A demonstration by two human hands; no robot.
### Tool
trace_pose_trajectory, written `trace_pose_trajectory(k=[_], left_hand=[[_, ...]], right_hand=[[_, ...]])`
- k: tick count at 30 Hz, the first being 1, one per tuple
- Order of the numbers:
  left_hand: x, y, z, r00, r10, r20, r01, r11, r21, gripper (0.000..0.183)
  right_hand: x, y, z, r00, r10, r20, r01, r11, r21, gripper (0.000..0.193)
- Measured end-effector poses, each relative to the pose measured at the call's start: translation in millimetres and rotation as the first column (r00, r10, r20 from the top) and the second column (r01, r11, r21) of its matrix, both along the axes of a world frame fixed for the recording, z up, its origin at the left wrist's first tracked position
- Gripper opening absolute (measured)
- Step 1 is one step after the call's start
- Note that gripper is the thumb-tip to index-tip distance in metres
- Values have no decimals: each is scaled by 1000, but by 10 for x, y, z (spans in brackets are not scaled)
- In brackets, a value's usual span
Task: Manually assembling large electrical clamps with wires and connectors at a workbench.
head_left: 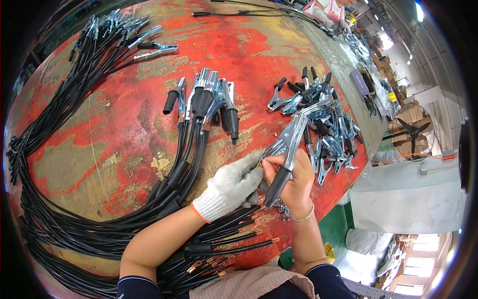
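Note:
A silver spring clamp [294, 137] with a black handle sleeve stands tilted between my hands, jaws pointing up and away. My left hand [229, 187], in a white knitted glove, is closed around its left handle, where a bit of copper shows. Bare and wearing a bead bracelet, my right hand [298, 179] pinches near that same handle; what its fingertips hold is too small to make out. The clamp's sleeved handle crosses in front of the right hand. Small metal fasteners [283, 209] lie beneath my right wrist.
Loose clamps [323, 124] are heaped at the right of the red, worn table [239, 55]. Clamps fitted to black cables [204, 94] lie ahead, with another bundle [109, 40] far left. Cables with copper lugs [234, 239] lie near me. A fan [412, 129] stands beyond the right edge.

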State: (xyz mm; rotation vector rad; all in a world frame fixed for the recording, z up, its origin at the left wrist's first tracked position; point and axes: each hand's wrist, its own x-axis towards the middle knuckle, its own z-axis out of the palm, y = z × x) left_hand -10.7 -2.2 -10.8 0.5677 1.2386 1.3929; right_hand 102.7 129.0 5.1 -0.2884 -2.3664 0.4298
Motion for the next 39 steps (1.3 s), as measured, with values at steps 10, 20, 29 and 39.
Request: trace_pose_trajectory(k=[10, 20, 29, 39], left_hand=[[12, 23, -43, 996, 36, -84, -35, 999, 18, 49], [0, 15, -43, 998, -9, -61, 9, 1000, -1, 47], [34, 19, -72, 994, 48, -95, -44, 998, 51, 46], [5, 8, -17, 1000, 24, -17, -23, 1000, 12, 48]], right_hand=[[-43, -41, -27, 998, -61, -5, 60, 991, -118, 13], [-31, -44, 51, 999, -34, 5, 33, 999, 39, 20], [-43, -29, 38, 1000, -19, -19, 19, 1000, 8, 22], [-29, -36, 1, 999, -53, 7, 53, 999, -9, 23]])
